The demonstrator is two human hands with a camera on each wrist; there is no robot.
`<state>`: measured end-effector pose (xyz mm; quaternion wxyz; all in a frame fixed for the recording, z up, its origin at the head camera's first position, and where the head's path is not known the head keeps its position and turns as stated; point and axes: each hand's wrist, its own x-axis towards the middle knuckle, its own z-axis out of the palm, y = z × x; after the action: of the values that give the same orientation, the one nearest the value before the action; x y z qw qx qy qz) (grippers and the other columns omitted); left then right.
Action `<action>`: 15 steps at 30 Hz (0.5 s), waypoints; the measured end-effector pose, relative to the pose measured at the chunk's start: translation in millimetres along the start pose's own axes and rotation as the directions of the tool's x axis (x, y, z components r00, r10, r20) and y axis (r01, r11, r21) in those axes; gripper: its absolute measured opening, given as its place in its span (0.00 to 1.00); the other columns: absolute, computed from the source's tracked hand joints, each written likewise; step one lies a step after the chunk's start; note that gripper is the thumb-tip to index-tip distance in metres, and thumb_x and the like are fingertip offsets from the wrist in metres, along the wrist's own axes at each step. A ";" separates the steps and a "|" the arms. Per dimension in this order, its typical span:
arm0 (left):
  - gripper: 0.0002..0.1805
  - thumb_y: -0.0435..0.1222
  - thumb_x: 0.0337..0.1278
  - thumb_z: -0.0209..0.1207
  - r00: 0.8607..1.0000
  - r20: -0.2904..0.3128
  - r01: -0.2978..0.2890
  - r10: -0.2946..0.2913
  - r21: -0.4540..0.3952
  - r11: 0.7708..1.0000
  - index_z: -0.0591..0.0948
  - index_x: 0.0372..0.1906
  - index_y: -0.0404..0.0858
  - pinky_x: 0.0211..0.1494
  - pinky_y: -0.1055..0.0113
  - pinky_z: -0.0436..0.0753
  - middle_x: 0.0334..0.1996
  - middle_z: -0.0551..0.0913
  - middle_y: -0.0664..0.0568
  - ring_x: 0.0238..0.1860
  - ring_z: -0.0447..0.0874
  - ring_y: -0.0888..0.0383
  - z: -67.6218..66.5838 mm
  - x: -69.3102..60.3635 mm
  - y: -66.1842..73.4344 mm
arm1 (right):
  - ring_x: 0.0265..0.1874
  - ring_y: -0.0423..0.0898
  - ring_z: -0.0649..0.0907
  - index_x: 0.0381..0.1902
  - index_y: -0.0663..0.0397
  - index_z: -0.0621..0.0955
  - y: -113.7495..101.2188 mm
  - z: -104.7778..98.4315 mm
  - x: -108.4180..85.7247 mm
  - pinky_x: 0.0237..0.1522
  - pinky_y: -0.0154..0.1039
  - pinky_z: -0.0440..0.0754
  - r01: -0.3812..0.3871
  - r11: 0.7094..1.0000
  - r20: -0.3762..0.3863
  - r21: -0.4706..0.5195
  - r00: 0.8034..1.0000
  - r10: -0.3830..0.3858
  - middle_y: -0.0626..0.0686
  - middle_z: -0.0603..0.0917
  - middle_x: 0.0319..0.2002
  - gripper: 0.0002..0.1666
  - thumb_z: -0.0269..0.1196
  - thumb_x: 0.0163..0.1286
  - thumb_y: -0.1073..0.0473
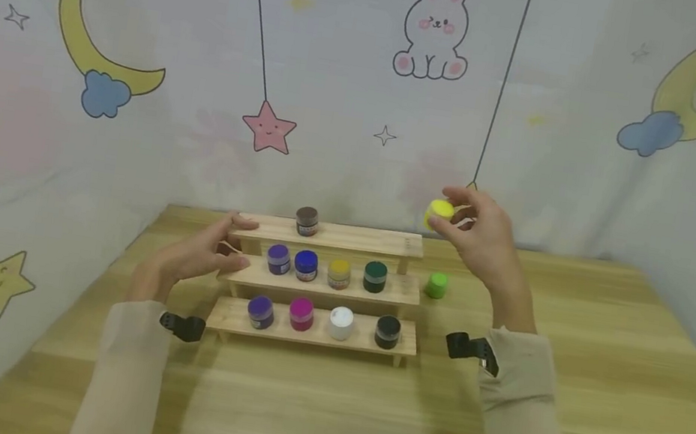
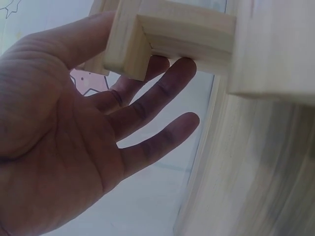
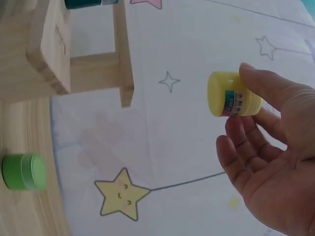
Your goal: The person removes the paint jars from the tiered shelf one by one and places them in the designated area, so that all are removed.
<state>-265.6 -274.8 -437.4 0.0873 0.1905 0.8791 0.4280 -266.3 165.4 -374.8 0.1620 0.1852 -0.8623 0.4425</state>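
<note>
My right hand (image 1: 482, 234) pinches a yellow paint jar (image 1: 439, 215) between thumb and fingers, raised above the right end of a wooden three-tier rack (image 1: 371, 241). The jar's printed label shows in the right wrist view. My left hand (image 1: 198, 254) holds the rack's left end, its thumb at the middle tier and fingers at the top one. In the left wrist view those fingers (image 2: 170, 91) reach behind the wood. A brown jar (image 1: 306, 221) stands on the top tier; violet, blue, dark yellow and dark green (image 1: 375, 277) jars line the middle one.
The bottom tier carries purple, magenta, white (image 1: 341, 323) and black jars. A light green jar (image 1: 437, 286) stands on the wood-grain table (image 1: 316, 417), right of the rack. Behind hangs a pale printed cloth (image 1: 342, 79) with stars, moons and a rabbit.
</note>
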 end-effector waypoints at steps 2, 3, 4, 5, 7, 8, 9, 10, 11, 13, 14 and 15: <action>0.34 0.36 0.68 0.62 1.000 -0.006 0.006 -0.006 0.001 1.000 0.60 0.72 0.42 0.53 0.51 0.77 0.59 0.69 0.33 0.60 0.72 0.37 -1.6 -0.9 -1.7 | 0.43 0.51 0.79 0.63 0.60 0.77 7.0 -0.9 2.4 0.44 0.44 0.79 0.000 0.999 0.028 -0.043 1.000 0.001 0.58 0.77 0.54 0.28 0.69 0.68 0.57; 0.34 0.36 0.68 0.62 1.000 -0.004 -0.002 0.002 -0.003 1.000 0.59 0.72 0.41 0.52 0.51 0.77 0.58 0.69 0.33 0.59 0.72 0.37 -1.8 -0.7 -2.7 | 0.43 0.52 0.79 0.62 0.60 0.78 12.0 -1.5 3.2 0.43 0.46 0.79 0.003 0.998 0.045 -0.062 0.999 0.000 0.59 0.77 0.55 0.27 0.69 0.69 0.57; 0.34 0.36 0.68 0.62 1.000 -0.006 0.001 -0.001 -0.006 1.000 0.60 0.72 0.41 0.53 0.50 0.77 0.59 0.69 0.33 0.59 0.72 0.37 -2.0 -0.3 -3.3 | 0.42 0.52 0.79 0.62 0.61 0.78 18.0 -2.3 3.7 0.42 0.46 0.79 0.007 0.997 0.061 -0.079 0.998 -0.002 0.59 0.77 0.54 0.26 0.68 0.69 0.57; 0.34 0.36 0.68 0.62 1.000 -0.004 0.001 -0.001 0.001 1.000 0.60 0.72 0.42 0.54 0.50 0.77 0.60 0.68 0.33 0.59 0.72 0.38 -2.5 0.1 -4.3 | 0.41 0.52 0.79 0.61 0.61 0.79 25.1 -3.4 3.4 0.41 0.46 0.79 0.012 0.996 0.081 -0.093 0.997 -0.005 0.59 0.78 0.53 0.25 0.68 0.69 0.57; 0.34 0.37 0.68 0.62 1.000 0.002 0.000 0.000 0.012 1.000 0.60 0.72 0.42 0.56 0.47 0.77 0.63 0.67 0.34 0.60 0.71 0.38 -3.0 1.2 -5.8 | 0.41 0.52 0.80 0.59 0.64 0.79 39.5 -5.1 2.4 0.40 0.45 0.80 0.012 0.994 0.122 -0.111 0.992 0.002 0.61 0.79 0.52 0.24 0.68 0.68 0.60; 0.34 0.38 0.69 0.62 1.000 0.005 0.007 -0.007 0.018 1.000 0.60 0.73 0.42 0.57 0.46 0.76 0.64 0.66 0.34 0.61 0.71 0.38 -3.0 1.3 -6.2 | 0.41 0.53 0.80 0.58 0.65 0.79 47.4 -6.1 1.6 0.39 0.45 0.80 0.009 0.993 0.147 -0.115 0.989 0.008 0.62 0.79 0.52 0.23 0.68 0.68 0.61; 0.34 0.38 0.69 0.62 1.000 0.009 0.012 -0.012 0.022 1.000 0.59 0.73 0.42 0.58 0.45 0.76 0.66 0.66 0.34 0.61 0.71 0.38 -2.8 1.0 -7.1 | 0.41 0.53 0.80 0.58 0.66 0.79 55.2 -7.0 0.4 0.40 0.45 0.80 0.001 0.993 0.173 -0.121 0.985 0.020 0.62 0.79 0.51 0.23 0.68 0.68 0.62; 0.34 0.39 0.68 0.62 1.000 0.012 0.021 -0.021 0.026 0.999 0.60 0.73 0.43 0.59 0.45 0.76 0.66 0.66 0.35 0.62 0.70 0.38 -2.6 0.6 -7.7 | 0.42 0.54 0.80 0.58 0.68 0.79 62.6 -8.0 -0.8 0.40 0.45 0.80 -0.010 0.992 0.202 -0.125 0.979 0.036 0.63 0.79 0.51 0.23 0.68 0.68 0.63; 0.34 0.39 0.68 0.62 1.000 0.014 0.026 -0.026 0.030 0.999 0.60 0.73 0.43 0.58 0.46 0.76 0.66 0.66 0.35 0.62 0.70 0.38 -2.6 0.3 -8.1 | 0.43 0.55 0.80 0.57 0.69 0.79 69.4 -8.9 -1.6 0.41 0.45 0.81 -0.022 0.991 0.228 -0.131 0.972 0.051 0.64 0.79 0.51 0.23 0.68 0.68 0.63; 0.34 0.38 0.68 0.63 1.000 0.013 0.021 -0.021 0.013 1.000 0.60 0.73 0.42 0.57 0.48 0.78 0.65 0.67 0.34 0.61 0.71 0.38 -3.8 0.9 -7.2 | 0.46 0.57 0.80 0.57 0.70 0.79 80.9 -11.0 0.0 0.43 0.48 0.82 -0.048 0.989 0.271 -0.143 0.959 0.085 0.64 0.79 0.51 0.23 0.68 0.68 0.63; 0.35 0.38 0.67 0.63 1.000 0.009 0.019 -0.019 0.009 1.000 0.60 0.73 0.42 0.56 0.50 0.78 0.65 0.67 0.34 0.61 0.71 0.39 -5.5 1.5 -5.8 | 0.48 0.58 0.80 0.57 0.70 0.78 85.7 -12.0 2.3 0.45 0.49 0.82 -0.052 0.988 0.288 -0.147 0.953 0.093 0.64 0.79 0.52 0.23 0.68 0.68 0.63; 0.35 0.38 0.67 0.63 1.000 0.000 0.012 -0.012 0.006 1.000 0.60 0.73 0.42 0.56 0.52 0.78 0.65 0.67 0.35 0.61 0.72 0.39 -7.9 2.5 -3.7 | 0.49 0.59 0.80 0.57 0.70 0.78 88.9 -12.8 5.5 0.46 0.50 0.82 -0.055 0.987 0.303 -0.148 0.948 0.099 0.65 0.79 0.53 0.23 0.68 0.67 0.63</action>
<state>-271.4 -281.6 -435.4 0.0893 0.1853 0.8816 0.4248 -310.8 223.0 -427.7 0.0199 0.2067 -0.9121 0.3534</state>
